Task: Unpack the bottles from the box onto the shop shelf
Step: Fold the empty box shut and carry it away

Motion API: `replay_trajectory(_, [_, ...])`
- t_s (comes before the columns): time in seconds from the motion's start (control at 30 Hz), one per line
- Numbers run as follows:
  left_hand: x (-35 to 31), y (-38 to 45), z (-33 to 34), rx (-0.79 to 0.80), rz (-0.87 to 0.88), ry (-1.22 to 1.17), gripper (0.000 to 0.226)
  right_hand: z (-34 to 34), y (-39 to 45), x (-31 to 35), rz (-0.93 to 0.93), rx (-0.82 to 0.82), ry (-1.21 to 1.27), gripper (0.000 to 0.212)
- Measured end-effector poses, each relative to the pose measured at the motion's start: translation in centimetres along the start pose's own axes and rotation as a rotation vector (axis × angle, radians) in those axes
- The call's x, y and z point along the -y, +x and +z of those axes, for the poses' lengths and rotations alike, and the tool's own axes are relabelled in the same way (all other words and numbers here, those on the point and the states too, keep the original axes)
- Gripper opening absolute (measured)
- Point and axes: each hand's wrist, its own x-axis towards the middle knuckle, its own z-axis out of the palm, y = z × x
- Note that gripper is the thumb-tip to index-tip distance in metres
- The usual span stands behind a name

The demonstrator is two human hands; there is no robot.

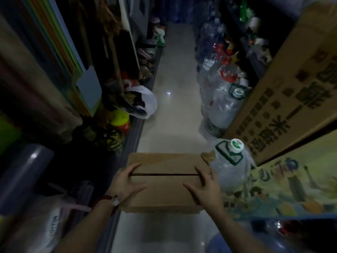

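A brown cardboard box (164,194) stands on the pale floor of a narrow, dim aisle, its two top flaps closed with a dark seam between them. My left hand (125,183) lies flat on the left part of the top, fingertips at the seam. My right hand (204,187) lies flat on the right part, fingers spread over the flaps. No bottles inside the box can be seen. A large clear water jug (230,167) with a white cap and green handle stands against the box's right side.
Shelves (135,128) packed with goods line the left of the aisle, with a white plastic bag (147,103) at their foot. More big water jugs (220,99) and large printed cartons (284,99) crowd the right. The tiled floor (173,79) runs ahead between them.
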Motion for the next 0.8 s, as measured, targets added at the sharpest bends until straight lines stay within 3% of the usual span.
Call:
replay_trajectory(0.37, [19.7, 7.3, 14.3, -0.044, -0.052, -0.043, 0.073, 18.1, 4.6, -18.1, 0.042, 0.067, 0.012, 0.075])
replay_trajectory(0.8, [23.3, 9.9, 18.2, -0.066, -0.052, 0.013, 0.066, 22.1, 6.0, -22.9, 0.002, 0.007, -0.037, 0.075])
